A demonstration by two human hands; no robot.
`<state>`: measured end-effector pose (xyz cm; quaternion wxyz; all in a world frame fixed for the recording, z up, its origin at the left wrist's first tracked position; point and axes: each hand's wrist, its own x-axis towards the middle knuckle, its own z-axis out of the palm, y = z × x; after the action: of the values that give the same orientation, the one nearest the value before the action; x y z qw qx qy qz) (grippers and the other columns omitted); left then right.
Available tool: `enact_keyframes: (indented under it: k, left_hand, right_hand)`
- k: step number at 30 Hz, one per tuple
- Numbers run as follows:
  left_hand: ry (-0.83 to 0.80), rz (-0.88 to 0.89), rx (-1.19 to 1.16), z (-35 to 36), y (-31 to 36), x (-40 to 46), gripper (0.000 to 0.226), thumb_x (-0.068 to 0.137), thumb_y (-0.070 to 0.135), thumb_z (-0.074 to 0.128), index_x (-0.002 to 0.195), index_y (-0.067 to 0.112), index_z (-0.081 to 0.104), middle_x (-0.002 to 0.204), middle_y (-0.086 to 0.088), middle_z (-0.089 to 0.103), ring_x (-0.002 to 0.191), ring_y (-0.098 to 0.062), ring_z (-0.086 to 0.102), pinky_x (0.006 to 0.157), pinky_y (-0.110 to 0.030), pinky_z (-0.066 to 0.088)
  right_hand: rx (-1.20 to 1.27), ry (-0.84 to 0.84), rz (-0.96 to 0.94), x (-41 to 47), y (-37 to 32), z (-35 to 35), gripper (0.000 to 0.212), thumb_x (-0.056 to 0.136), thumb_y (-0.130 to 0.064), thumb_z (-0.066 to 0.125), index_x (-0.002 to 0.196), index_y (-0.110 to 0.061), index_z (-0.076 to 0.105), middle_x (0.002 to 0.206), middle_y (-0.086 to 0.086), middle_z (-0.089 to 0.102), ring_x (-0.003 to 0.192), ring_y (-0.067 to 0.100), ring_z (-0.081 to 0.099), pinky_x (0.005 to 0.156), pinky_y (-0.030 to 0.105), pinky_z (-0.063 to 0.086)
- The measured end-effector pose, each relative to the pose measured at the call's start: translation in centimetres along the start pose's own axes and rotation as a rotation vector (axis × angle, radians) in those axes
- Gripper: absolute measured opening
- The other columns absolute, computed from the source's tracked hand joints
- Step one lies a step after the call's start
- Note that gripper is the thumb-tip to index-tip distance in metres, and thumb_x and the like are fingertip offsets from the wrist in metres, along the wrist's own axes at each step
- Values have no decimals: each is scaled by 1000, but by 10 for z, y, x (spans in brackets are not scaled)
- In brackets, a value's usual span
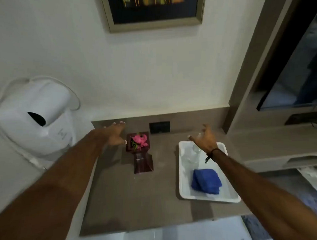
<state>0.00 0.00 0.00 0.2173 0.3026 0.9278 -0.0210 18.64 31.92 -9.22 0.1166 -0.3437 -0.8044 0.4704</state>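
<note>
My left hand (114,133) reaches forward over the brown counter (121,202), fingers spread and straight, just left of a dark red vase (141,157) holding pink flowers (140,140). It holds nothing. My right hand (203,138) hovers above the far end of a white tray (188,194), fingers loosely curled over a clear glass (196,149) that stands in the tray. Whether the fingers touch the glass I cannot tell. A folded blue cloth (206,181) lies in the near half of the tray.
A white dispenser (35,117) hangs on the wall at the left. A dark socket plate (159,127) sits on the backsplash behind the vase. A framed picture (154,10) hangs above. At the right stand a mirror (296,70) and a shelf (280,144).
</note>
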Motion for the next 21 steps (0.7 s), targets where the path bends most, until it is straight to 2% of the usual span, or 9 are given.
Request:
enact_keyframes:
  k: [4, 8, 10, 13, 16, 19, 21]
  left_hand:
    - [-62, -9, -65, 26, -6, 12, 87, 87, 47, 55, 150, 21, 0, 160, -1, -4, 146, -24, -4, 118, -50, 7]
    - [-90, 32, -46, 49, -11, 21, 83, 89, 52, 47, 149, 24, -3, 160, 1, -8, 146, -26, -5, 117, -54, 6]
    - [-85, 52, -40, 60, -17, 25, 84, 89, 57, 41, 148, 25, -8, 159, 1, -14, 146, -27, -6, 116, -56, 5]
    - [-29, 97, 44, 70, -25, 30, 83, 88, 63, 34, 148, 24, -9, 157, 1, -20, 145, -28, -7, 115, -58, 7]
    - [-7, 131, 111, 72, -29, 33, 83, 88, 64, 27, 147, 22, -11, 157, -1, -21, 145, -27, -8, 115, -58, 7]
    - [-4, 142, 138, 74, -29, 31, 81, 89, 64, 23, 147, 21, -14, 156, -1, -23, 145, -26, -11, 115, -55, 4]
    - [1, 153, 134, 73, -29, 27, 79, 89, 63, 21, 146, 21, -15, 156, -1, -24, 145, -25, -12, 115, -54, 2]
  right_hand:
    - [55, -46, 110, -1, 24, 20, 79, 80, -36, 78, 147, -20, 40, 145, 10, 53, 129, 32, 55, 109, 44, 46]
    - [94, 35, 56, 8, 33, 40, 42, 90, -34, 67, 128, -19, 59, 115, 6, 69, 106, 26, 66, 98, 41, 53]
    - [60, 84, 12, 14, 38, 51, 30, 94, -35, 61, 119, -17, 62, 103, 3, 70, 100, 25, 67, 91, 35, 53]
    - [99, 153, 24, 27, 41, 65, 29, 98, -39, 53, 107, -12, 59, 97, 9, 74, 94, 27, 70, 87, 35, 53]
    - [78, 237, 72, 36, 35, 71, 41, 96, -49, 49, 89, -11, 62, 82, 10, 72, 80, 30, 70, 74, 35, 55]
    - [-48, 297, 45, 30, 16, 76, 47, 88, -59, 52, 75, -15, 62, 71, 3, 65, 68, 26, 62, 63, 30, 51]
    - [-94, 292, 0, 13, -2, 84, 39, 85, -57, 56, 67, -23, 56, 61, -6, 55, 59, 19, 54, 53, 23, 42]
